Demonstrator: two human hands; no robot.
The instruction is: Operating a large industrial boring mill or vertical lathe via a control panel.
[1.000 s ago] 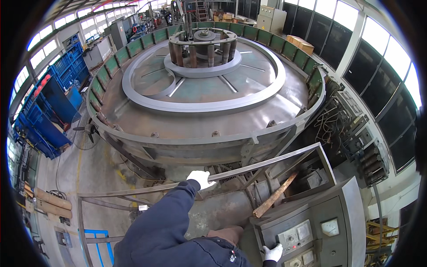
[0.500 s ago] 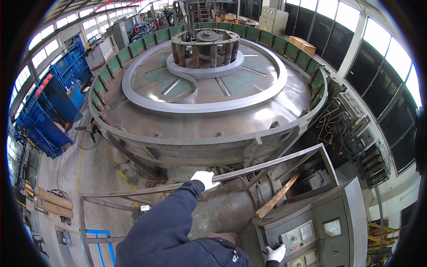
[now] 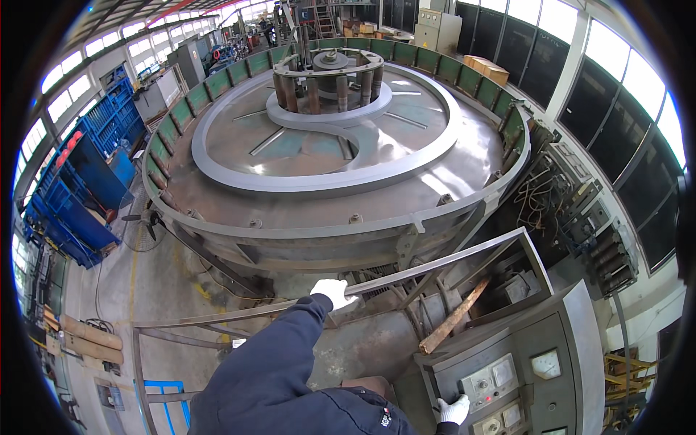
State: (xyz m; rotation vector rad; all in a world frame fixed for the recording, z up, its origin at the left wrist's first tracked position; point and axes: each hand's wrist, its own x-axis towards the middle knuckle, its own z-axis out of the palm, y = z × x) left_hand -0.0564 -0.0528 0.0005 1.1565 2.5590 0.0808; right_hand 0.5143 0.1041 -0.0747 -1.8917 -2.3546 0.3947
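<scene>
Head view, and look: the pale-grey curved metal strip (image 3: 341, 131) has swung rightward inside the huge round green-walled steel pan (image 3: 297, 233), so the strip appears to be circling. That pan also holds upright brown posts (image 3: 313, 96). White-gloved left hand (image 3: 332, 293): fingers wrapped round the bare metal railing (image 3: 435, 264) before the pan. White-gloved right hand (image 3: 454, 410) stays at the grey control console (image 3: 523, 344), lower right; whether its fingers grip anything, I can't tell.
</scene>
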